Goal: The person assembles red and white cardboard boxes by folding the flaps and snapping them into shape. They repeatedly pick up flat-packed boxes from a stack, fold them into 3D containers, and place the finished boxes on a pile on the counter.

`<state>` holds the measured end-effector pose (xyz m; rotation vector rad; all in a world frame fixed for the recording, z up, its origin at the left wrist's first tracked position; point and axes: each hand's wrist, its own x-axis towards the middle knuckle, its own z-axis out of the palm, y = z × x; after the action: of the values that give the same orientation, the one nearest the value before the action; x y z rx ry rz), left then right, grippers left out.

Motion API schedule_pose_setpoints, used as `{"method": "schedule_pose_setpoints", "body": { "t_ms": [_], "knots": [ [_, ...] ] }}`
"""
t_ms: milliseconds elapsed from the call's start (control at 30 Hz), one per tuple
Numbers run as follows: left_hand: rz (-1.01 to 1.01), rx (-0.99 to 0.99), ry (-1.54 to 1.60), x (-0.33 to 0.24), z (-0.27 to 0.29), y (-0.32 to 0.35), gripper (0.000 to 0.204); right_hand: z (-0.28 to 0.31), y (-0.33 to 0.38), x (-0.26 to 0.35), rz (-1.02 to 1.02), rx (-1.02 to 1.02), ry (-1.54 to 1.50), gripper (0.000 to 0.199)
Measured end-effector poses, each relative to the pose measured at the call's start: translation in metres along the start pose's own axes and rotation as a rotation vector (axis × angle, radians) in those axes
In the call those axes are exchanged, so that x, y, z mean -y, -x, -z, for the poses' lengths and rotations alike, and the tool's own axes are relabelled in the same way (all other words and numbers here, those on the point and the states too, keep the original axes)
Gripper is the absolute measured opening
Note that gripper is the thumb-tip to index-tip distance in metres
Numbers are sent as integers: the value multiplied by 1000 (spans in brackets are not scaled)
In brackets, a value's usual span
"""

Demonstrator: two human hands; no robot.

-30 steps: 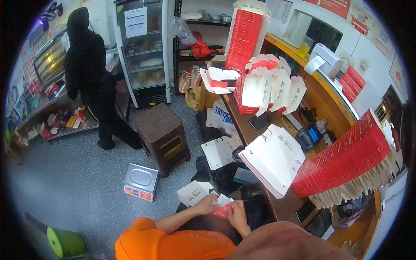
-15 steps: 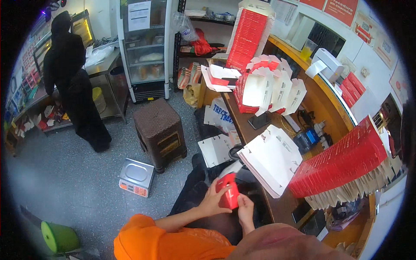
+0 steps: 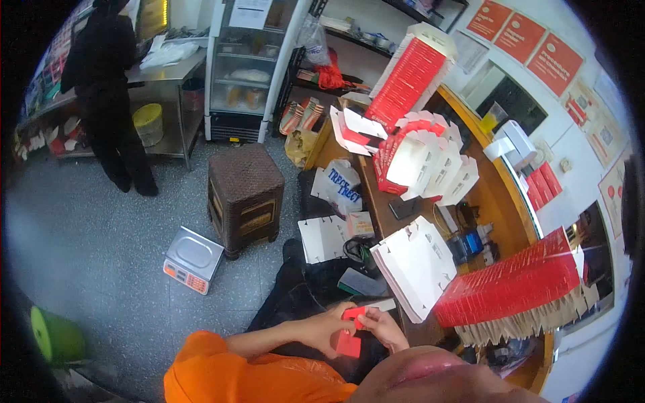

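My left hand (image 3: 327,330) and my right hand (image 3: 385,328) meet in front of my chest, both gripping a small red cardboard box blank (image 3: 351,334) that is partly folded. My orange sleeve (image 3: 228,369) fills the lower edge. Just right of my hands a stack of flat white box blanks (image 3: 416,265) leans on the wooden counter (image 3: 500,201). A long fanned row of red flat blanks (image 3: 517,289) lies on the counter to the right. Folded red-and-white boxes (image 3: 423,158) are piled further back.
A brown wicker stool (image 3: 245,195) and a small weighing scale (image 3: 193,258) stand on the grey floor. A person in black (image 3: 111,101) stands at a steel table at far left. A glass-door fridge (image 3: 245,67) is behind. A green roll (image 3: 57,334) lies at lower left.
My hands have lifted from the floor papers to in front of my chest, holding the red blank and folding it. The view swung; the person in black is further off at left.
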<state>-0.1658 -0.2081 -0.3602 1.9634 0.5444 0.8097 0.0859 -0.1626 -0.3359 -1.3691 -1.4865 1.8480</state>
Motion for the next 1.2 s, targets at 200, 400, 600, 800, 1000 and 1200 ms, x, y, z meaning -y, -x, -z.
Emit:
{"method": "schedule_pose_setpoints", "body": {
  "t_ms": [200, 400, 600, 800, 1000, 1200],
  "knots": [
    [43, -59, 32, -18, 23, 25, 73, -28, -5, 8, 37, -9, 123, 16],
    [68, -364, -284, -13, 2, 39, 80, -43, -8, 6, 59, 63, 25, 24],
    [291, -582, 154, 16, 19, 49, 82, 6, 5, -60, -203, -132, -60, 43],
    [525, -506, 1059, 40, 7, 73, 82, -17, 23, -62, -157, -438, -207, 42],
    [309, -280, 79, 34, -1, 66, 63, -2, 11, -138, -105, -499, -261, 43],
    [512, 157, -49, 21, -34, 17, 50, -1, -3, -181, 44, -513, -194, 33]
  ]
}}
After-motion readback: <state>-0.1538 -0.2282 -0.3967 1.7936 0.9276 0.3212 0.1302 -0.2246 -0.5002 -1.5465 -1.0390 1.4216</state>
